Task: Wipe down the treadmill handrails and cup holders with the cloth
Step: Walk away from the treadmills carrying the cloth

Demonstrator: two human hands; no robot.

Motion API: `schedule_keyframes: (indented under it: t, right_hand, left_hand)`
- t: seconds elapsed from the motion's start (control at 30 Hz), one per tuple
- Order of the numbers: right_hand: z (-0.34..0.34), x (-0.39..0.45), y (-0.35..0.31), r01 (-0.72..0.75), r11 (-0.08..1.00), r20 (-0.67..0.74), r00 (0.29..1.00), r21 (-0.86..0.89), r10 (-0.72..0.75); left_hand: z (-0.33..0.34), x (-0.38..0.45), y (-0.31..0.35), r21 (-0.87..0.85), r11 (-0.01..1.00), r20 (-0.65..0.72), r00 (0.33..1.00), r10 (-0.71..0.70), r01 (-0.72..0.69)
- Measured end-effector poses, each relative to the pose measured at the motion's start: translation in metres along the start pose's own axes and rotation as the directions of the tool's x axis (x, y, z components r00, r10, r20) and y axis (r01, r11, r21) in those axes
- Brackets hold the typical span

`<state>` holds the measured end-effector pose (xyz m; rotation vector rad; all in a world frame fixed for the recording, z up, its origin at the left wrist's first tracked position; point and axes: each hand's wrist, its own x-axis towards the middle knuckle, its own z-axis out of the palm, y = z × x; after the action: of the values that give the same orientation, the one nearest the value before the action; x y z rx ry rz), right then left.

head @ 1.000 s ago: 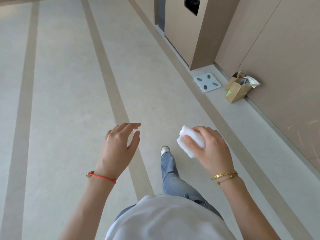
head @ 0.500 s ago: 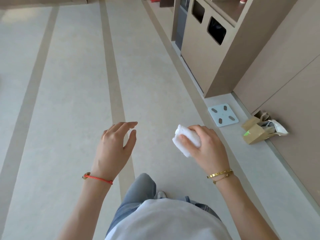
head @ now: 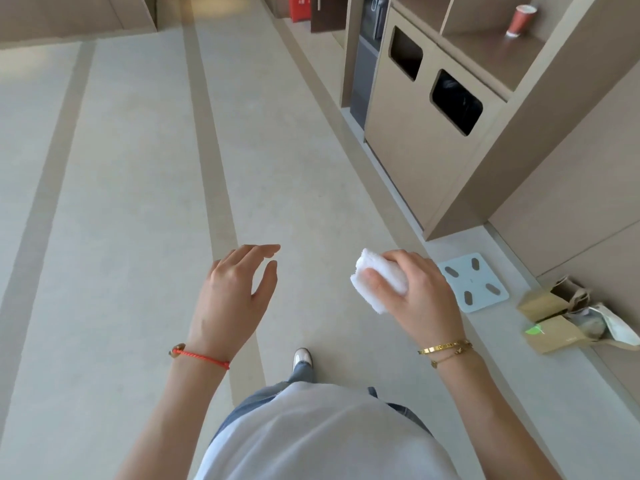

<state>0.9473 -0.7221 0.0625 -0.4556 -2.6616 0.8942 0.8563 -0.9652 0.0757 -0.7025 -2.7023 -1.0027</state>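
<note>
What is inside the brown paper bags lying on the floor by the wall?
The paper bags lie on their sides. From their open ends white crumpled wrapping and something grey stick out. What lies deeper inside is hidden by the bag walls.

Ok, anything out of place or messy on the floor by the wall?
Yes: brown paper bags lie tipped on their sides against the wall, open, with crumpled wrapping spilling out. Beside them a bathroom scale sits flat and looks fine.
</note>
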Motion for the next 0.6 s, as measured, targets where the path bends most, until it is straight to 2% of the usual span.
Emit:
schedule_keyframes:
  t: [0.3, 0.6]
  right_hand:
    - [0.029, 0.171, 0.004, -0.135, 0.991, -0.057, 0.989, -0.017, 0.134]
    - [0.046, 0.355, 0.058, -0.199, 0.98, -0.118, 0.973, -0.015, 0.196]
  left_hand:
    - [0.047, 0.203, -0.051, -0.051, 0.993, 0.131, 0.985, 0.113, -0.107]
    - [0.129, 0.407, -0.061, -0.086, 0.98, 0.19, 0.963, 0.191, -0.177]
